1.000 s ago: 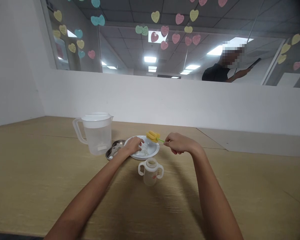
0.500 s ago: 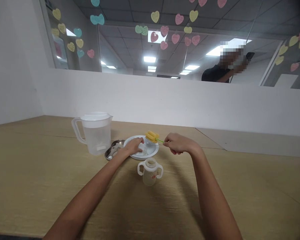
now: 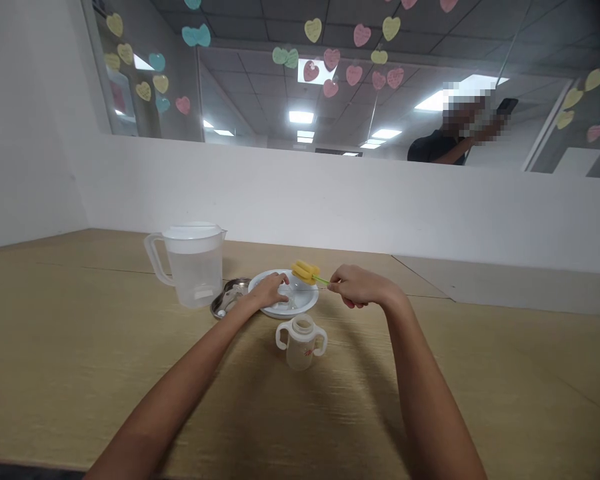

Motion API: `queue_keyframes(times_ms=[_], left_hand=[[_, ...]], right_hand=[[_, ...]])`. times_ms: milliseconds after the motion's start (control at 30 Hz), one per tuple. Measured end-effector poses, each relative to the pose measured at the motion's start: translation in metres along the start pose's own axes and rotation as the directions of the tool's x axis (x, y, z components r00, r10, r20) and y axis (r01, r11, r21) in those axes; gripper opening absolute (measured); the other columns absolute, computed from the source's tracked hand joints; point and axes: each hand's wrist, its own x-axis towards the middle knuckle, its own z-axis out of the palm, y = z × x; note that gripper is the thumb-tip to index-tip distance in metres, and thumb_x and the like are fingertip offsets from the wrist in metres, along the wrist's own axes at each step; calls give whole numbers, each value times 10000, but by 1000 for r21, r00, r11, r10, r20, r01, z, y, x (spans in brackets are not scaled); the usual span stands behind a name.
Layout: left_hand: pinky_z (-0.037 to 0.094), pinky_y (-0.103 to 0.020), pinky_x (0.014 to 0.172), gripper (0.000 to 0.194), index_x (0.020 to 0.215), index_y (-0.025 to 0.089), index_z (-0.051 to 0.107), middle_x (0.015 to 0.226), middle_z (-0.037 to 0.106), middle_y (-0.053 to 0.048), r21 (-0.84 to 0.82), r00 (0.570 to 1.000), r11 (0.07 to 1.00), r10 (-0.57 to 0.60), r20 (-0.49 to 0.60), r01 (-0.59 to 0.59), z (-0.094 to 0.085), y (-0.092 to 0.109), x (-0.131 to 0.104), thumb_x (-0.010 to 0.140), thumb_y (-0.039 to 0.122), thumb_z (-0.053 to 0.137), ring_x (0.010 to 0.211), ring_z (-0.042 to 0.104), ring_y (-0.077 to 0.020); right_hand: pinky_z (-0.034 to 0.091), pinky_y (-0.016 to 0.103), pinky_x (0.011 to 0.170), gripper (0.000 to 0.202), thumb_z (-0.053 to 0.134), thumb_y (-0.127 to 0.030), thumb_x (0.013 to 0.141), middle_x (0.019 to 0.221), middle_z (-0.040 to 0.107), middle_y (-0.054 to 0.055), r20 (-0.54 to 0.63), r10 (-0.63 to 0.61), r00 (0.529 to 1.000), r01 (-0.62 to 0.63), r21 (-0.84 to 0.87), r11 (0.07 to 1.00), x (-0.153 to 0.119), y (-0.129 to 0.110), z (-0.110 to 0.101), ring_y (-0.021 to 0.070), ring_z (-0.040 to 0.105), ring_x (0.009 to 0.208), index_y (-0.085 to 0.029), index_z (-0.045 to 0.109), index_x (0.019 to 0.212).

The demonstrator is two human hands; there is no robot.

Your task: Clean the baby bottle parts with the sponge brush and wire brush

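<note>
My left hand [image 3: 271, 291] reaches into a white basin [image 3: 306, 309], its thumb and fingers curved around a clear plastic piece [image 3: 287, 300] whose shape I cannot make out. In my right hand [image 3: 356, 285] is the thin green handle of a yellow sponge brush [image 3: 306, 271]. The brush head hangs over the basin's far right side, angled up to the left. Just in front of the basin, a whitish two-handled baby bottle [image 3: 301, 347] stands upright with its top uncovered and a red print on its side.
A clear lidded pitcher [image 3: 196, 270] stands at the left. Between it and the basin lies a metal kidney dish [image 3: 214, 308] with small clear and white parts. Behind the wooden table [image 3: 350, 413] rises a white wall with glass above, where a person [image 3: 437, 143] shows.
Both hands and the sponge brush hold nearly the same positions. The whole view has shifted very slightly.
</note>
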Motion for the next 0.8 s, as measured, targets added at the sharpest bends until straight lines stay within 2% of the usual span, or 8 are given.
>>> queue_keyframes(times_ms=[100, 200, 333, 433, 633, 800], left_hand=[[421, -299, 845, 421, 1047, 148, 516, 1056, 577, -78, -30, 998, 1000, -3, -61, 1, -5, 4, 1, 663, 258, 648, 967, 540, -203], [429, -288, 850, 617, 1210, 146, 399, 1132, 542, -85, -121, 987, 992, -1, -161, -19, -18, 13, 1, 647, 210, 643, 982, 535, -182], [451, -287, 822, 915, 1348, 203, 187, 1210, 476, -95, -257, 955, 961, 24, -297, -104, -46, 27, -2, 580, 190, 684, 945, 536, -159], [428, -304, 880, 937, 1369, 271, 145, 1254, 423, -68, -220, 924, 957, 99, -368, -190, -69, 38, -8, 585, 141, 643, 965, 507, -148], [440, -321, 882, 876, 1370, 303, 173, 1293, 355, -59, -194, 880, 917, 248, -405, -348, -104, 59, -25, 612, 101, 561, 975, 513, -156], [453, -336, 874, 854, 1366, 323, 205, 1308, 342, -70, -211, 891, 893, 320, -323, -398, -120, 73, -35, 622, 118, 571, 966, 541, -166]], right_hand=[[322, 206, 368, 235, 407, -245, 787, 501, 531, 52, 20, -32, 999, 32, 16, 999, -2, -1, -1, 99, 439, 389, -131, 501, 604], [328, 198, 362, 228, 391, -259, 815, 496, 517, 31, 54, -80, 995, 76, 64, 995, -3, -2, -2, 98, 442, 384, -124, 528, 692], [356, 205, 375, 257, 364, -269, 846, 495, 512, 14, 102, -98, 990, 82, 145, 986, -3, 0, -3, 103, 453, 373, -103, 559, 873], [352, 208, 371, 312, 344, -309, 863, 495, 495, 2, 102, -138, 985, 117, 190, 975, -3, 5, -6, 98, 427, 365, -103, 567, 936], [239, 192, 360, 391, 370, -414, 859, 501, 448, -18, 36, -174, 984, 162, 212, 964, -9, 17, -14, 68, 309, 381, -132, 588, 1017], [245, 202, 420, 391, 408, -462, 843, 515, 392, -31, 68, -251, 966, 224, 268, 937, -15, 28, -19, 67, 277, 432, -141, 605, 946]])
